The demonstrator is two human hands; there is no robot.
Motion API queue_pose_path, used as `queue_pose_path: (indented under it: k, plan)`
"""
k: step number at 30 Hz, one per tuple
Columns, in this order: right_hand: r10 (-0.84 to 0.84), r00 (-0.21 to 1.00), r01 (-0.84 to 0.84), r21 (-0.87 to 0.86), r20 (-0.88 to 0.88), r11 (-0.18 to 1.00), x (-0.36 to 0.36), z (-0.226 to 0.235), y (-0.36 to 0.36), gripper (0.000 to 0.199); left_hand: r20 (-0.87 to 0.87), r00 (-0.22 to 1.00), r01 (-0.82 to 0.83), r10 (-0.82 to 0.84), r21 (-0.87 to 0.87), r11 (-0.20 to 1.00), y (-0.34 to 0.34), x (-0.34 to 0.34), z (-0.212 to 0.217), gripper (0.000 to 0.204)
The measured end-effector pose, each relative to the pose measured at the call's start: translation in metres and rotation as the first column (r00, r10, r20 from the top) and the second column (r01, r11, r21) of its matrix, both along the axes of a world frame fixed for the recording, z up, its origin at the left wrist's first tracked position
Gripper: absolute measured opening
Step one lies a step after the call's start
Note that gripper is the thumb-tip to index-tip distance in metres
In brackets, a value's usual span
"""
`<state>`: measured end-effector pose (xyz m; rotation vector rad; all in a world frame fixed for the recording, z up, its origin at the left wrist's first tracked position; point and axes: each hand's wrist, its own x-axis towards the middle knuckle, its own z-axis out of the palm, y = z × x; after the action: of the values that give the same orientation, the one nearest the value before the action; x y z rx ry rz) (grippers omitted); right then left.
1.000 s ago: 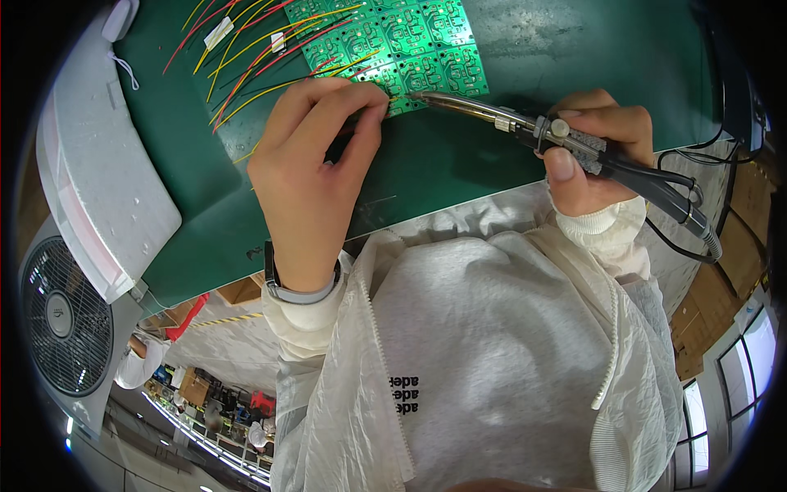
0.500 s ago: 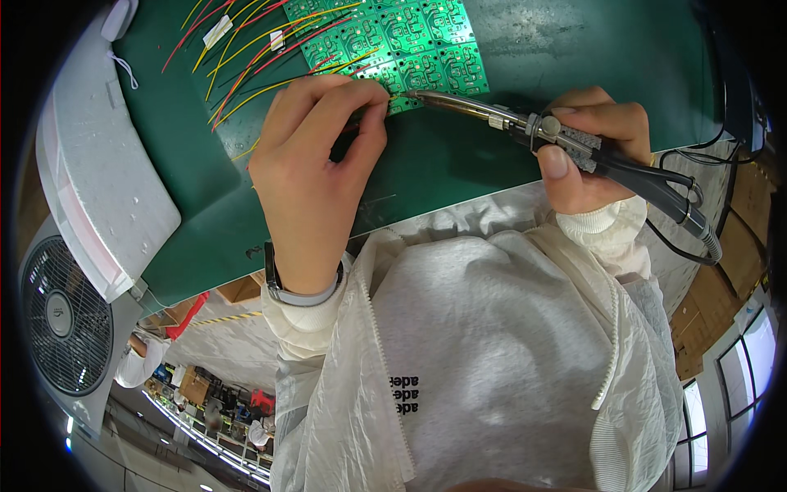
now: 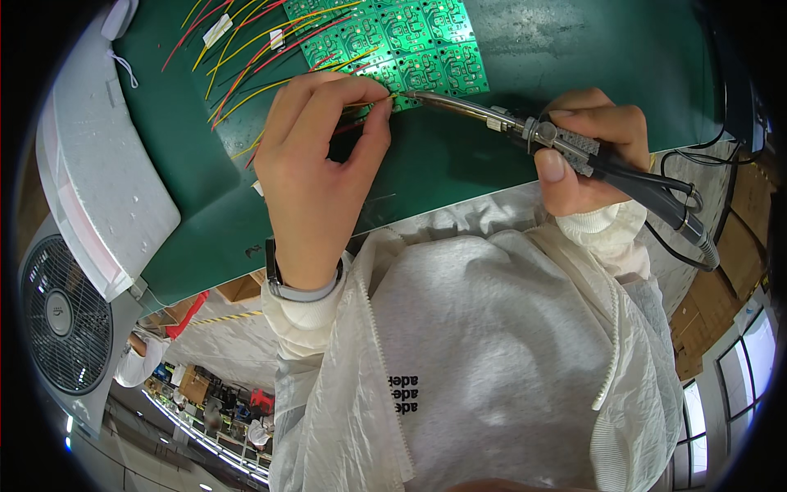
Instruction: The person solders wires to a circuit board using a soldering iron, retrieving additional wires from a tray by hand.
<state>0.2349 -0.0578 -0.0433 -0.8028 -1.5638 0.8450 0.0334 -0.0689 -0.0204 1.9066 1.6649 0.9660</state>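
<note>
The left hand [image 3: 316,156] pinches a thin yellow wire [image 3: 396,95] at the near edge of a flat green circuit board [image 3: 426,61] on the dark green table [image 3: 459,164]. The right hand [image 3: 602,135] grips a grey, metal-tipped soldering iron [image 3: 566,144], tip near the wire's end.

A grey fan [image 3: 59,318] sits at the left edge, below a curved white panel [image 3: 102,164]. Cardboard boxes [image 3: 709,307] show at right, above windows [image 3: 752,358] in the lower right.
</note>
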Motion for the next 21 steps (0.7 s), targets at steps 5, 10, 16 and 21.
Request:
queue_pose_path:
  k: [5, 10, 16, 21]
  plan:
    - [-0.014, 1.0, 0.014, -0.006, -0.008, 1.0, -0.0007, -0.0002, -0.0009, 0.032, 0.032, 0.999, 0.03, -0.029, -0.028, 0.999, -0.0013, 0.0002, -0.0005, 0.013]
    - [-0.012, 1.0, 0.013, 0.021, -0.009, 1.0, -0.0025, -0.0015, 0.0001, 0.032, 0.017, 1.0, 0.025, -0.025, -0.017, 1.0, -0.002, 0.0009, -0.0017, 0.013]
    - [-0.014, 1.0, 0.014, 0.024, -0.014, 1.0, -0.0026, -0.0013, 0.001, 0.032, 0.04, 0.999, 0.03, -0.028, -0.047, 0.998, -0.0003, 0.0014, -0.0005, 0.013]
    - [-0.011, 1.0, 0.011, 0.027, -0.021, 1.0, -0.0031, -0.0012, 0.0025, 0.031, 0.027, 0.999, 0.037, -0.036, -0.051, 0.998, 0.0005, 0.0021, 0.0014, 0.013]
